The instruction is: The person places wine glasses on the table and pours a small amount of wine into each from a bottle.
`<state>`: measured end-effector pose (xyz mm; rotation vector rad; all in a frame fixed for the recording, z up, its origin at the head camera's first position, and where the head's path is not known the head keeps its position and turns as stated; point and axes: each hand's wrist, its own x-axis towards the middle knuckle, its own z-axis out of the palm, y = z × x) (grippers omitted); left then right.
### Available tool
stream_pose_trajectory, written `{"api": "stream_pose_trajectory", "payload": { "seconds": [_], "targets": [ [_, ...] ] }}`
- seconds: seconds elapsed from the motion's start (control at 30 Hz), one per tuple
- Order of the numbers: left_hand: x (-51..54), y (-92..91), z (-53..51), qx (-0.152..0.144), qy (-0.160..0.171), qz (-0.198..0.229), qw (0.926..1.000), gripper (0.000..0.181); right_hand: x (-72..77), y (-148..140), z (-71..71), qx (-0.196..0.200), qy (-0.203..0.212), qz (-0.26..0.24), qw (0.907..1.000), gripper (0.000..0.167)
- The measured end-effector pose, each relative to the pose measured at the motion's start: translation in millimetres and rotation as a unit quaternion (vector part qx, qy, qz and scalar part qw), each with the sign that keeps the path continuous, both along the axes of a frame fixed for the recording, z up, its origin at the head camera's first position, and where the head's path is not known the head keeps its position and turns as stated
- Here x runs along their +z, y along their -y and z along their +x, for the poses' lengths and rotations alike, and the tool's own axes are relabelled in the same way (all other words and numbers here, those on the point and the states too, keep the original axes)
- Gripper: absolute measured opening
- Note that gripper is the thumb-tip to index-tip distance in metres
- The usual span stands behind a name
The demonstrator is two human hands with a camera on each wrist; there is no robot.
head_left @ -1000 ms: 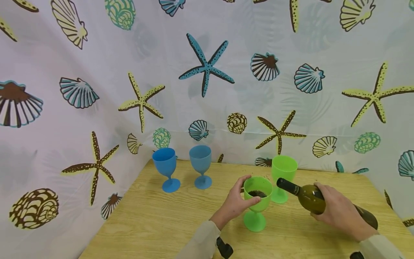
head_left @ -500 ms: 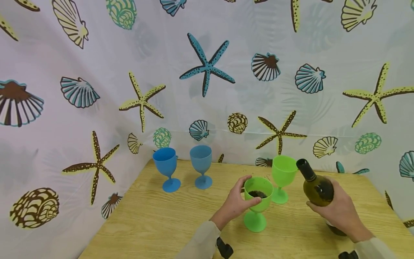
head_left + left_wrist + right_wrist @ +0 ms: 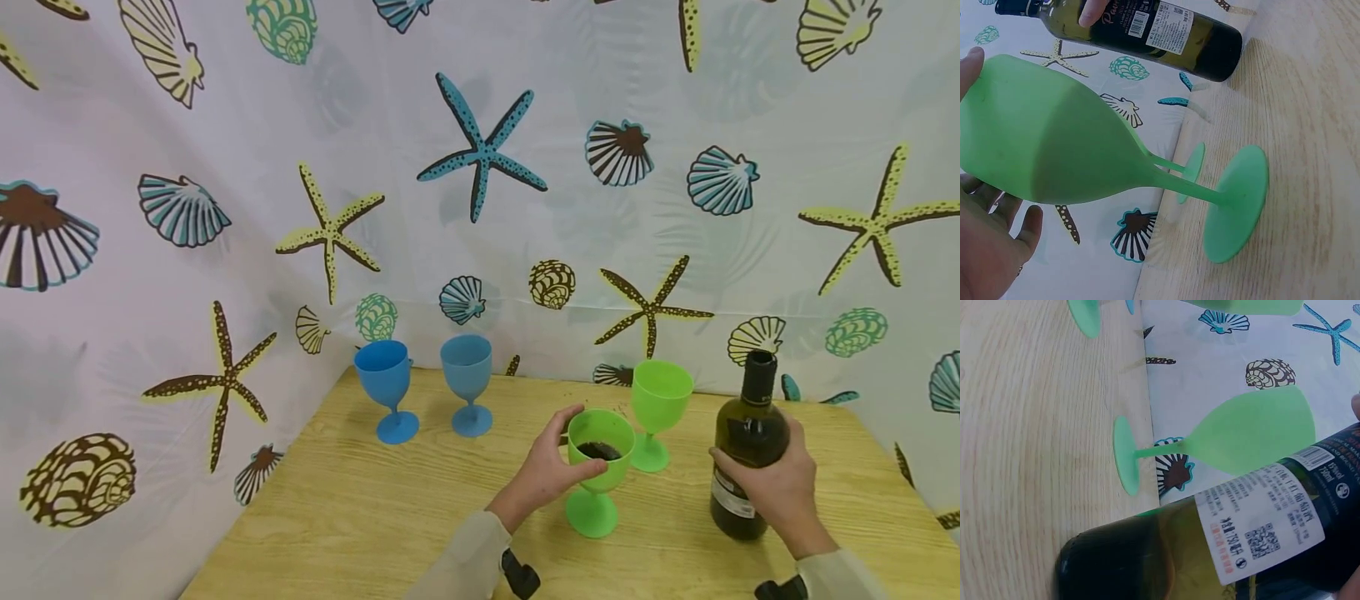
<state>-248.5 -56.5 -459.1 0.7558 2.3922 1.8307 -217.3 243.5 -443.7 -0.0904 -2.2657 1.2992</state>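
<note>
My left hand (image 3: pixel 551 462) holds the bowl of a green goblet (image 3: pixel 615 475), thumb on the near side and fingers round the far side. Dark liquid (image 3: pixel 598 450) lies in that goblet, and its foot stands on the table. In my right hand (image 3: pixel 783 487) is a dark green wine bottle (image 3: pixel 738 437), gripped round its body and nearly upright. Its white back label (image 3: pixel 1260 525) faces the right wrist camera, which shows liquid inside through the glass. Whether the bottle's base touches the table I cannot tell. A second green goblet (image 3: pixel 662 402) stands just behind the held one.
Two blue goblets stand at the back left of the wooden table (image 3: pixel 360 517): a darker one (image 3: pixel 384 379) and a lighter one (image 3: pixel 467 375). Behind the table hangs a white curtain (image 3: pixel 525 350) printed with shells and starfish.
My right hand has turned the bottle from lying tilted with its neck toward the goblets to nearly upright, its neck moving up and right. The left hand and its goblet have stayed put.
</note>
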Motion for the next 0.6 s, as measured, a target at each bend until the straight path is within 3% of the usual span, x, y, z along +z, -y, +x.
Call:
{"api": "stream_pose_trajectory", "payload": {
  "seconds": [0.17,0.6],
  "targets": [
    [-1.7,-0.9,0.3,-0.001,-0.001,0.003,1.0,0.081,-3.0,4.1,-2.1,-0.018,-0.005,-0.04,0.999,0.089],
    [-3.7,-5.8,1.4,0.015,0.012,-0.022,0.9996,0.086,-8.8,5.6,-9.0,-0.033,-0.005,-0.076,0.9966,0.089]
  ]
}}
